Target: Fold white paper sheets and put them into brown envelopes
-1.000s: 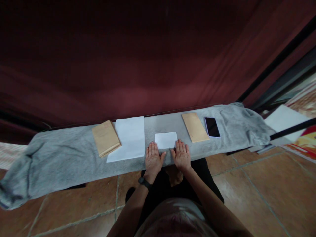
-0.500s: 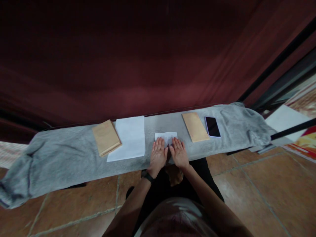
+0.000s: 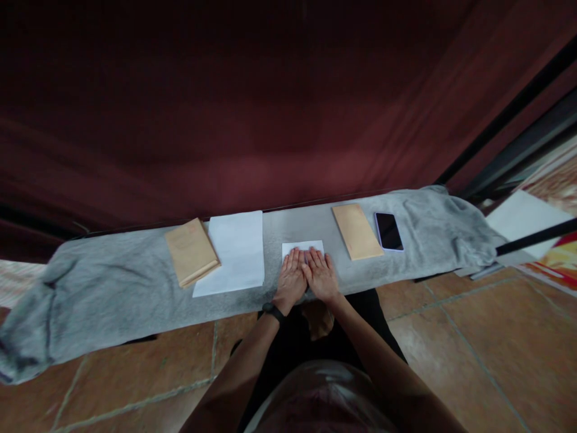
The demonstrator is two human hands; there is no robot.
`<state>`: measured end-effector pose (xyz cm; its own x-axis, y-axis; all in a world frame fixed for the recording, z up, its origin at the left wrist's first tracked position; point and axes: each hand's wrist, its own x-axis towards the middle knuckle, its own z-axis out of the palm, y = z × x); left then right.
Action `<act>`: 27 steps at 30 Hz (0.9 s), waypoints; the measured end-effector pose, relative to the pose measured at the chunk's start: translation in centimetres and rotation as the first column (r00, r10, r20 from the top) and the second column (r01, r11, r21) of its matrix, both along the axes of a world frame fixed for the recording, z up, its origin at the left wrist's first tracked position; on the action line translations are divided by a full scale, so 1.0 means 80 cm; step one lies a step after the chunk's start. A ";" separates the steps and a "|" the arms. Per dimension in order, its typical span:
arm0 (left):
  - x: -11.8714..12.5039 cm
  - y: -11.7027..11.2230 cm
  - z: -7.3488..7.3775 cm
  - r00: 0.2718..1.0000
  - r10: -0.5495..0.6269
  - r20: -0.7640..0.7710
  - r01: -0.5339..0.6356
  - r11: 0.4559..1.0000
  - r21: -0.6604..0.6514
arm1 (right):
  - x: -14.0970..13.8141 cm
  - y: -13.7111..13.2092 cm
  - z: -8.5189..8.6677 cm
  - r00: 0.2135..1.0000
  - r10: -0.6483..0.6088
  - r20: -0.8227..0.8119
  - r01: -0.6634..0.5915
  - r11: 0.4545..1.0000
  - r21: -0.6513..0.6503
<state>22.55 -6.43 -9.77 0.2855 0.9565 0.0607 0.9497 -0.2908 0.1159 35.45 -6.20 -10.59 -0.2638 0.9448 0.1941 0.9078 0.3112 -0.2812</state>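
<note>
A small white piece of paper (image 3: 303, 245), seemingly folded, lies on the grey cloth in front of me. My left hand (image 3: 292, 280) rests flat on its left part, fingers stretched out and pointing away from me. Beside it, my right hand (image 3: 321, 278) lies flat on the right part, with the two thumbs meeting in the middle. Both palms cover most of the paper; only its far strip shows. A black band (image 3: 274, 311) is on my left wrist.
A grey cloth (image 3: 121, 288) covers the narrow bench. To the left, a stack of brown envelopes (image 3: 192, 251) overlaps white sheets (image 3: 238, 252). On the right lie a single brown envelope (image 3: 357, 231) and a phone (image 3: 389, 231). A dark red panel (image 3: 279, 132) rises behind.
My hands have come closer together over the paper, the right one shifting left until the thumbs meet. Both have slid slightly away from me. The other things stay in place.
</note>
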 end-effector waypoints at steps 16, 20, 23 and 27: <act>-0.010 -0.003 -0.013 0.982 0.174 0.081 -0.180 0.980 0.087 | 0.004 0.000 -0.010 0.995 -0.103 -0.012 0.104 0.993 0.048; -0.012 -0.006 -0.014 0.974 0.205 0.099 -0.215 0.971 0.106 | 0.006 -0.001 -0.011 0.992 -0.122 -0.025 0.124 0.990 0.067; -0.013 -0.006 -0.014 0.969 0.225 0.107 -0.236 0.965 0.112 | 0.008 -0.002 -0.012 0.991 -0.128 -0.031 0.131 0.988 0.077; -0.012 -0.007 -0.015 0.958 0.264 0.116 -0.276 0.956 0.099 | 0.011 -0.002 -0.015 0.988 -0.146 -0.045 0.149 0.985 0.086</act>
<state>21.56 -7.00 -10.94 0.0047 0.9823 0.1874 0.9798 -0.0420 0.1956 36.36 -6.38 -11.77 -0.1134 0.9514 0.2862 0.9347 0.1998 -0.2940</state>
